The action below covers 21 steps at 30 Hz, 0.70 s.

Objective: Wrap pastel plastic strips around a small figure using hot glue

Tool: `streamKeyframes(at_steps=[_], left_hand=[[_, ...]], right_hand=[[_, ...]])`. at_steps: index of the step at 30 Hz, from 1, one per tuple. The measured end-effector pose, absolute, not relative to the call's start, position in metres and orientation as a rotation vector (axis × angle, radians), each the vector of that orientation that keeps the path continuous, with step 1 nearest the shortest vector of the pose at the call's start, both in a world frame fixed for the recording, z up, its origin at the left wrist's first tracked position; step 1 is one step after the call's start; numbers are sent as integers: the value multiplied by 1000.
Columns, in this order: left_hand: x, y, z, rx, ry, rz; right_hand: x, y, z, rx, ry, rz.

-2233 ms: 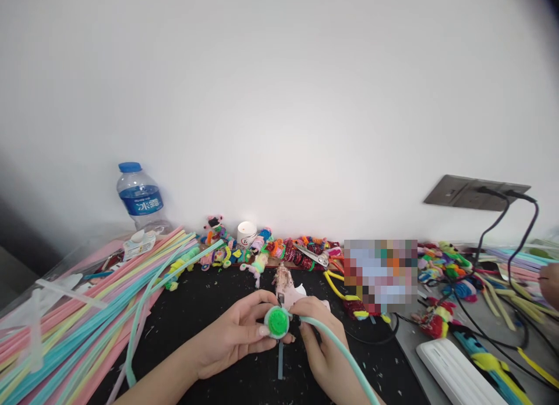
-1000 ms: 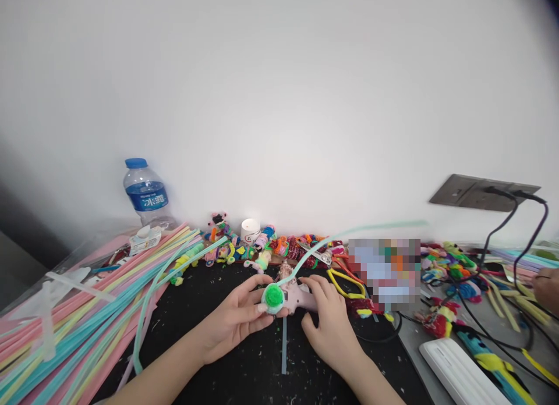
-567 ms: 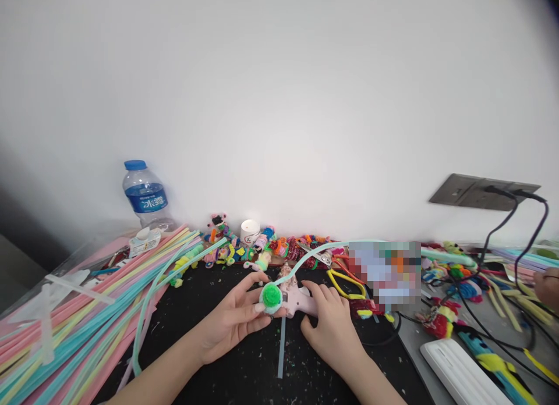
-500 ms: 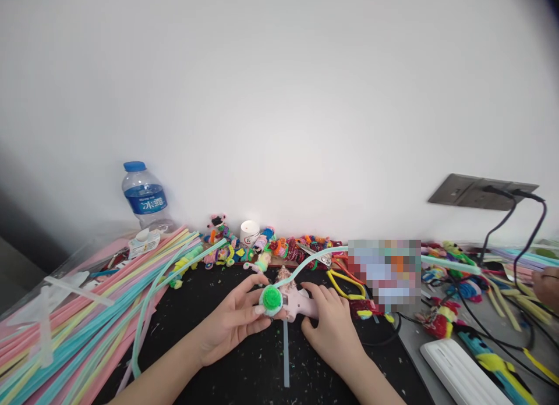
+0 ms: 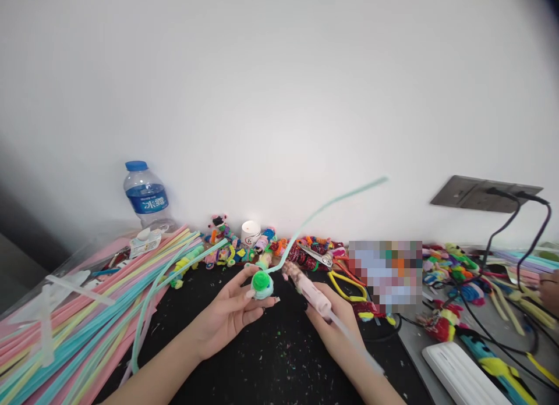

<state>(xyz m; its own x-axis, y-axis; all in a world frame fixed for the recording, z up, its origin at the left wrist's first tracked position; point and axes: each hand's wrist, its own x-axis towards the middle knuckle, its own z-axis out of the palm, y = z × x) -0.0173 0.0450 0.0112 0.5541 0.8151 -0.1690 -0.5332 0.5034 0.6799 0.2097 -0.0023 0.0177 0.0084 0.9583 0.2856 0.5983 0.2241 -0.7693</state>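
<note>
My left hand [image 5: 233, 306] is closed around a small coiled pipe cleaner ball [image 5: 262, 285], bright green on top and pale mint at its rim. A long mint pipe cleaner [image 5: 312, 217] trails from the ball up and to the right, its end in the air. My right hand [image 5: 338, 323] grips a pale pink glue gun [image 5: 311, 293]. The gun's nozzle end points up and left towards the pot-like clutter behind, and a translucent glue stick [image 5: 353, 337] sticks out of its rear over my wrist. A gap separates the gun from the ball.
Bundled pastel pipe cleaners [image 5: 109, 318] cover the left side. Finished pipe cleaner figures [image 5: 227, 253], a paper cup [image 5: 250, 233] and yellow-handled scissors [image 5: 347, 286] lie along the wall. A bottle [image 5: 146, 195] stands back left; a white power bank [image 5: 463, 373] and cables are right. Another person's hand [image 5: 549, 288] shows far right.
My right hand has lifted and turned the glue gun, its glue stick now pointing down right. The ball has moved slightly left, and the mint pipe cleaner's free end has swung upward.
</note>
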Motion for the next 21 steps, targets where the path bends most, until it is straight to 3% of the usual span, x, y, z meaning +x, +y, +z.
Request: streamKeyframes(at_steps=[4,11,21], left_hand=[[-16,49,9,609,505,924],[-15,48,5,655,453,894],[-19,50,2,758,441,849]], right_hand=[[212,-7,14,-1305,-1729,534],[214,-9,-11,-1420,-1427,640],[205,-11,14,-1334,-1450,723]])
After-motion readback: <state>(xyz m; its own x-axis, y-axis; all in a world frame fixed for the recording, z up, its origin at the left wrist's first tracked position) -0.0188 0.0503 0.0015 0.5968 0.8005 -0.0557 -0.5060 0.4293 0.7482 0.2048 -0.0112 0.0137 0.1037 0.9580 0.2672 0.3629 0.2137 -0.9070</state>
